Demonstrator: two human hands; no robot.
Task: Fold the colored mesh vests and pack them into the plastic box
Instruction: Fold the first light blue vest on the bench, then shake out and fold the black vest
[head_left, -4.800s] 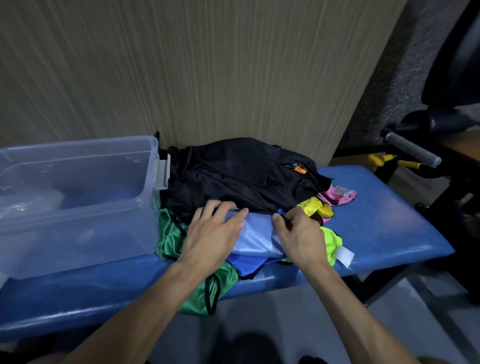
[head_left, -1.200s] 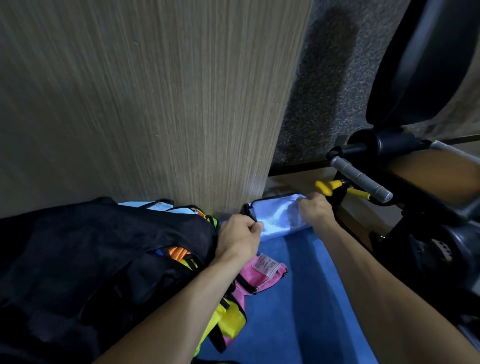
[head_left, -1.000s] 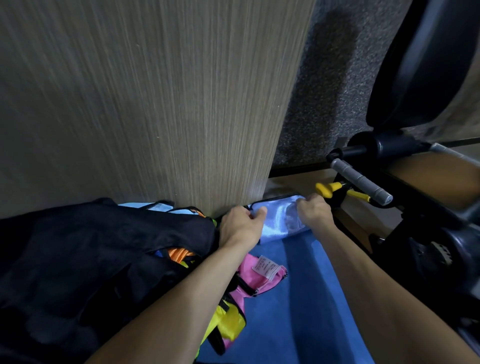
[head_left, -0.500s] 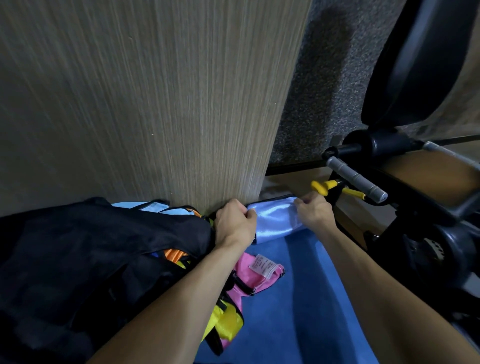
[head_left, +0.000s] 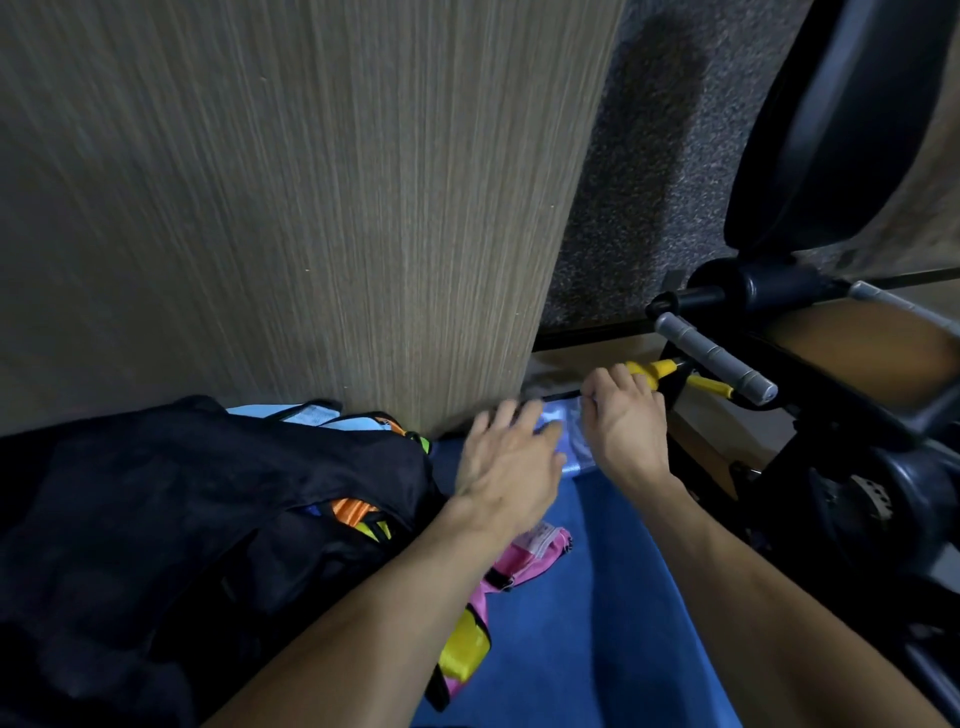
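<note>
Legible text: none you can read. One white sewn-in label (head_left: 540, 532) on the pink vest (head_left: 519, 564), partly under your left forearm; its print is too blurred to read.

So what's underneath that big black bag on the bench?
Poking out from under the black bag are bits of vests: light blue, orange, pink and yellow. The bag covers the rest of them, so their number cannot be told.
</note>
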